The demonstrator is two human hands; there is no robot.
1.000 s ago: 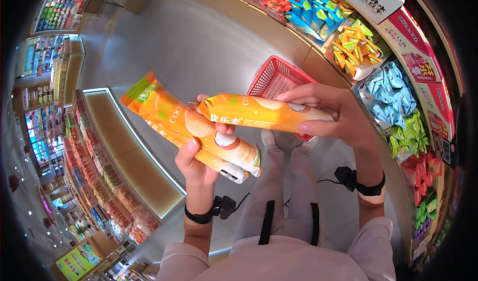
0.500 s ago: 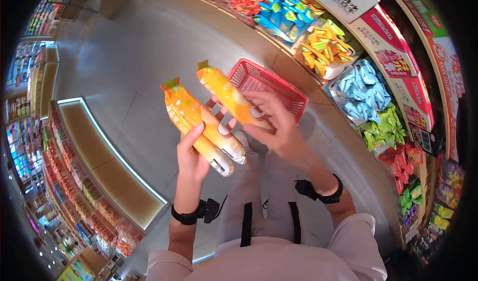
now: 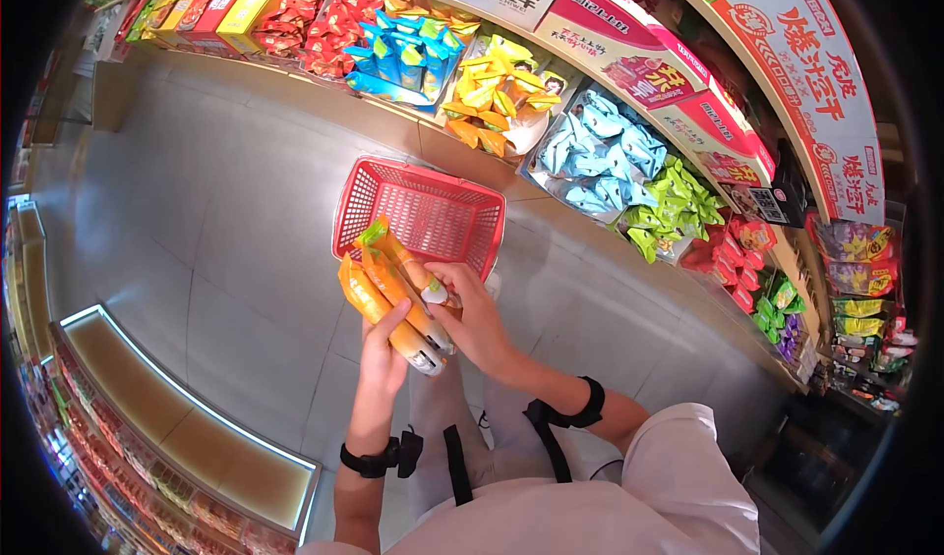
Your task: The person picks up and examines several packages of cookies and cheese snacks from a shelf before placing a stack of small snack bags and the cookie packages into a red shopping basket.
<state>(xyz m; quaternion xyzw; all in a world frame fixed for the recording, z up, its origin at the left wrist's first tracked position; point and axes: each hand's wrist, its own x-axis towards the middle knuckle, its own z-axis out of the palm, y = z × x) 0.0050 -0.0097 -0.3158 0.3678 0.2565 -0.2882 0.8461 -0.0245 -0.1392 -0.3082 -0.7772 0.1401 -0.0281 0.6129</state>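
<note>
While 2 hands [image 3: 384,351] [image 3: 476,317] hold 3 packets [image 3: 381,296], wide floor [image 3: 231,211] borders the basket's rim [image 3: 433,173].

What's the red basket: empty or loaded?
Looks empty: bare slotted plastic shows inside the basket. The orange packets hide its near-left corner; cannot tell there.

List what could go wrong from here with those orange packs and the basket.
1. The left hand grips two orange packs together; one might slide loose if the grip eases.
2. The right hand holds a third pack right against them, so shifting it could nudge the others.
3. The red basket sits on the floor just ahead of the person's feet, so a step forward might knock it.
</note>
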